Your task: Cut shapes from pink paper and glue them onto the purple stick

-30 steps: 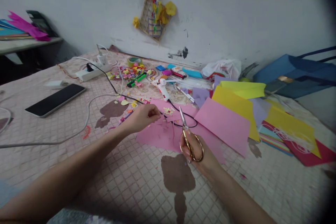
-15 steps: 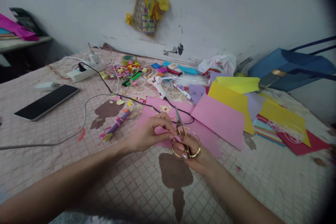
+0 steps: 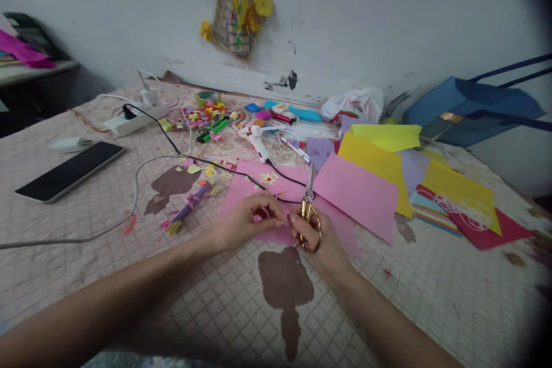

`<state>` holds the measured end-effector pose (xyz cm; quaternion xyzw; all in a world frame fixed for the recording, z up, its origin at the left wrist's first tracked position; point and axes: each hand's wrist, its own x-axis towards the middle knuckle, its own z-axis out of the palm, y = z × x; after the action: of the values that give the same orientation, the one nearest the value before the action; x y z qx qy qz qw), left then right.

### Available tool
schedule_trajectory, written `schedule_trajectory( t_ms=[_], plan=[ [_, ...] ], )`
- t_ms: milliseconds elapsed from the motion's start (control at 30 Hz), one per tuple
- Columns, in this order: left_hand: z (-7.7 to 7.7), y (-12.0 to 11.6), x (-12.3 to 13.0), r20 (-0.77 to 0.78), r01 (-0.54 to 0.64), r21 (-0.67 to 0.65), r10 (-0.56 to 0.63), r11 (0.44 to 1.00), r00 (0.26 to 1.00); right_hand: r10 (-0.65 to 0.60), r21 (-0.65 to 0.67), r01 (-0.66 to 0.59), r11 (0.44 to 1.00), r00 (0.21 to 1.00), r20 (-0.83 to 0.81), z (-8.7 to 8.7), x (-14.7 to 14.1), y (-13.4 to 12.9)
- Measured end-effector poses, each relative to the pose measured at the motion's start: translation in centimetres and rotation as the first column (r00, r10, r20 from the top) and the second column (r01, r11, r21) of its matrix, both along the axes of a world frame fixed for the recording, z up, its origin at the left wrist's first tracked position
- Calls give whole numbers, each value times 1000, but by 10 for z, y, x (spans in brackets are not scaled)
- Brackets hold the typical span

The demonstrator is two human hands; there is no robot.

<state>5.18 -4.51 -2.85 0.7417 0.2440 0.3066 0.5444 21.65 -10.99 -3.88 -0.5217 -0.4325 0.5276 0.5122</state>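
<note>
Gold-handled scissors (image 3: 309, 198) are in my right hand (image 3: 319, 236), blades pointing up and away, fingers wrapped around the loops. My left hand (image 3: 254, 217) is pinched, thumb against forefinger, just left of the right fingertips. Whatever lies in that pinch is too small to make out against the pink. Beneath both hands a pink paper sheet (image 3: 241, 187) lies flat, with small pale-yellow cutouts (image 3: 269, 177) on it. Left of it rests a purple paper roll (image 3: 190, 204) with pink bands and a yellow end.
A white glue gun (image 3: 257, 144) trails a black cord across the pink sheet. Coloured papers (image 3: 357, 195) spread to the right, a blue bag (image 3: 470, 112) behind them. A phone (image 3: 71, 171), power strip (image 3: 135, 121) and grey cable (image 3: 137, 190) lie left; paper scraps (image 3: 202, 118) at the back.
My hands have drawn slightly apart; a small pink piece was visible between them before. The scissors have turned more upright and moved right. The view has shifted slightly.
</note>
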Motion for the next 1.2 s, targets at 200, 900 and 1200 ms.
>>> schedule_trajectory(
  t_ms=[200, 900, 1200],
  plan=[
    [-1, -1, 2, 27, 47, -191, -43, 980, 999, 2, 16, -2, 1000, 1000, 10, -3, 1, 0],
    [-8, 3, 3, 105, 49, -410, -6, 911, 994, 67, 7, -68, 998, 993, 96, -5, 1, -1],
    [-7, 0, 3, 124, 17, -601, 72, 799, 990, 99, 18, -100, 995, 993, 67, -4, 0, -1]
  ],
)
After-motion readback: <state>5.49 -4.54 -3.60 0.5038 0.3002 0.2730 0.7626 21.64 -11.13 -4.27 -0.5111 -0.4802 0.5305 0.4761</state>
